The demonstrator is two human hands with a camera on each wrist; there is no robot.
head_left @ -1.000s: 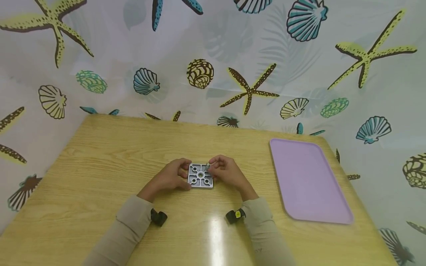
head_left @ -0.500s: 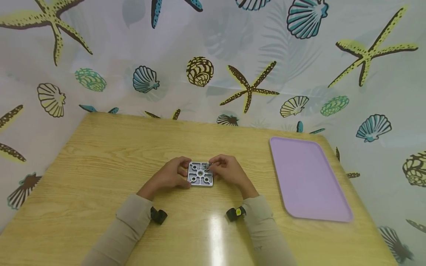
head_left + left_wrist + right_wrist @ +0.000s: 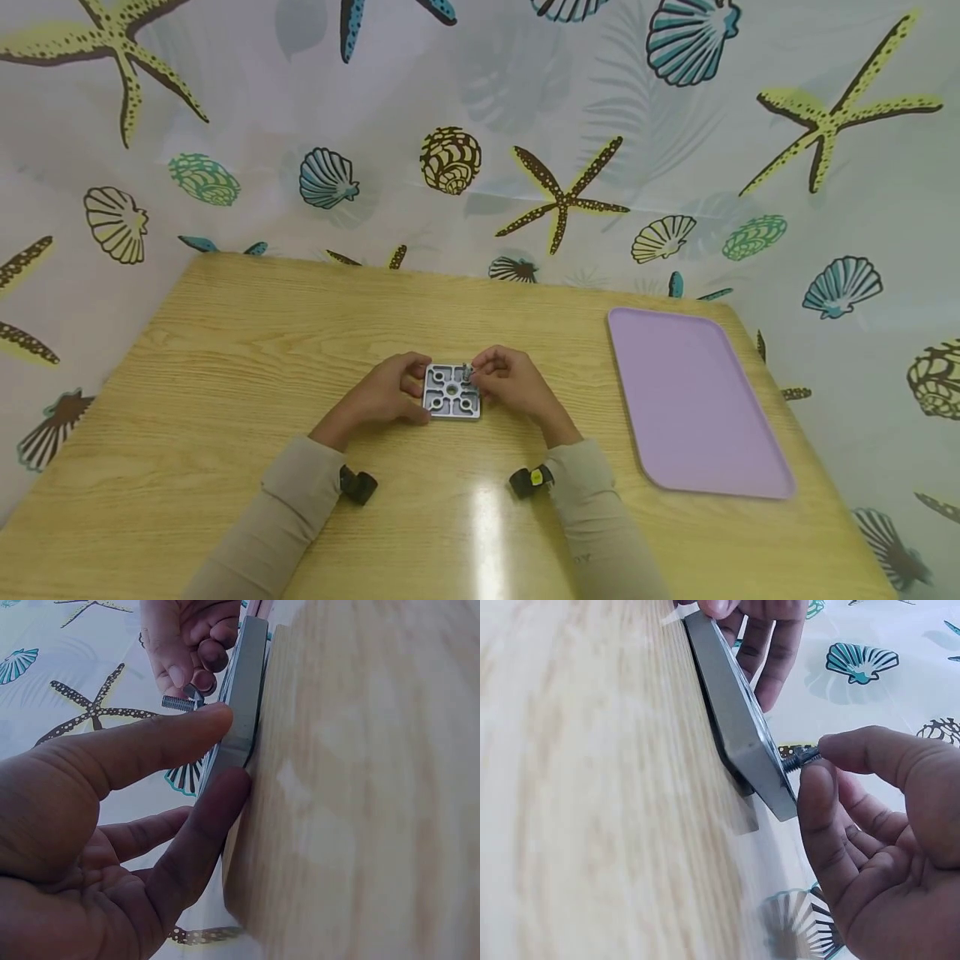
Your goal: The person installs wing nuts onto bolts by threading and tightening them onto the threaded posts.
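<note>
A square grey metal plate [image 3: 452, 403] with round holes at its corners and centre lies in the middle of the wooden table. My left hand [image 3: 386, 392] grips its left side, with thumb and a finger on the plate's edge [image 3: 246, 682] in the left wrist view. At the far right corner a threaded bolt [image 3: 799, 760] stands up from the plate. My right hand [image 3: 513, 383] pinches at the bolt's end between thumb and index finger. In the left wrist view, a small metal piece [image 3: 193, 692] juts out beside the bolt's thread [image 3: 177, 703]; its kind is unclear.
A flat purple tray [image 3: 701, 400] lies on the right side of the table [image 3: 262, 350]. Behind and beside the table hangs a white cloth [image 3: 510, 83] printed with shells and starfish. A black wrist camera [image 3: 358, 487] sits below the left hand.
The right fingertips have shifted slightly at the bolt, so more of it shows. The left hand keeps its hold on the plate. The head view has tilted a little.
</note>
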